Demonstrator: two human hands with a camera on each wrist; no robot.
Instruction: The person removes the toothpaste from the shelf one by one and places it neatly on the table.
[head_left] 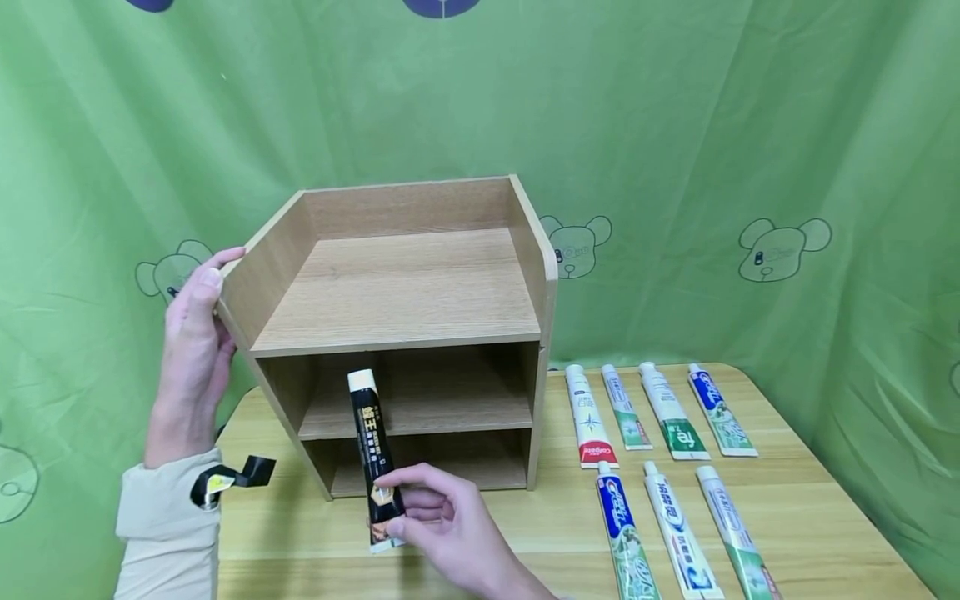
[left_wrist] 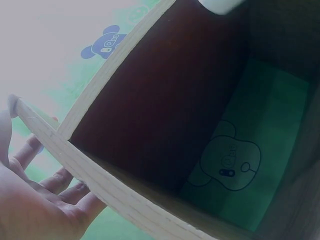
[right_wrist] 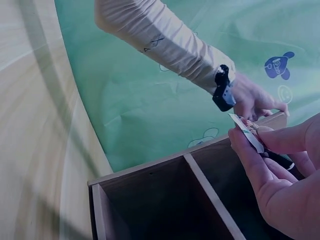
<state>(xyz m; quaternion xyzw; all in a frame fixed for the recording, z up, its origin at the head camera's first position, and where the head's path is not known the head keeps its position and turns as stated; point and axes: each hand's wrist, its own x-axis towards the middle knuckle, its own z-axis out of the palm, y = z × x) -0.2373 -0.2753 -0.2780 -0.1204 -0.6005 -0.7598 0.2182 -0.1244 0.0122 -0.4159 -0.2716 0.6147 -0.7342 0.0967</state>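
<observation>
A small wooden desk shelf (head_left: 397, 287) with two compartments under its top stands on the table. My left hand (head_left: 197, 329) grips the front edge of its left side panel near the top; in the left wrist view the fingers (left_wrist: 62, 185) lie along the panel's outer side. My right hand (head_left: 453, 525) pinches the lower end of a black toothpaste tube (head_left: 372, 454) with a white cap. The tube stands nearly upright, cap up, in front of the shelf's openings. In the right wrist view my right hand (right_wrist: 280, 175) holds the tube's flat crimped end (right_wrist: 246, 134).
Several toothpaste tubes lie in two rows on the table (head_left: 817, 508), right of the shelf. The back row includes a red-ended Colgate tube (head_left: 591, 417); the front row includes a blue and green tube (head_left: 626, 533). A green curtain (head_left: 652, 125) hangs behind.
</observation>
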